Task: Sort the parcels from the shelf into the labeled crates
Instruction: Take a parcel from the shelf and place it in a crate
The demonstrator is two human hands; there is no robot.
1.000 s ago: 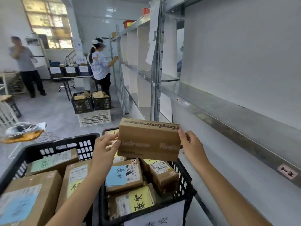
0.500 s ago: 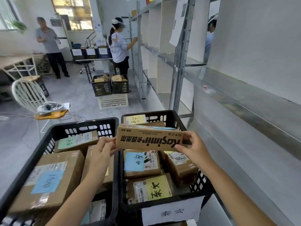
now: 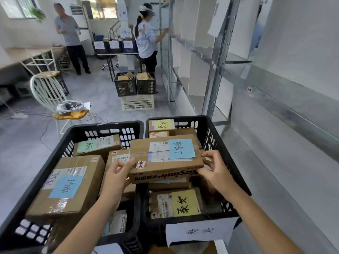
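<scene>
Grey warehouse floor [image 3: 27,153], two black crates side by side at my waist. Entries, nearest first.

Left hand [image 3: 117,173]: fingers curled round the parcel's near left corner. Right hand [image 3: 214,171]: fingertips pinching its right end.

Parcel [image 3: 165,158]: flat brown carton, held level in the air across the seam between the crates, mostly above the right crate [image 3: 212,136]. Change: a second ago I held it on edge, higher up, printed side towards me and label unseen. Now it is lowered and tipped flat, top face up. Meaning: the label is readable, so the sorting choice can be made; the drop is not yet done.

Appearance: clear tape [image 3: 143,153] along the lid, white shipping label [image 3: 159,146] with barcode, handwritten blue note [image 3: 181,149] over it, small dark sticker [image 3: 141,164] by my left fingers, brand print [image 3: 165,177] upside down on the near edge.

Comparison: the big box [image 3: 69,182] in the left crate [image 3: 102,124] carries a similar blue note. The right crate's paper sign [image 3: 200,230] seems to match the yellow note [image 3: 184,202] inside it. Judgement: left crate likelier.

Beyond: metal shelf [image 3: 214,70] on my right; a person [image 3: 147,39] working at its far end.
</scene>
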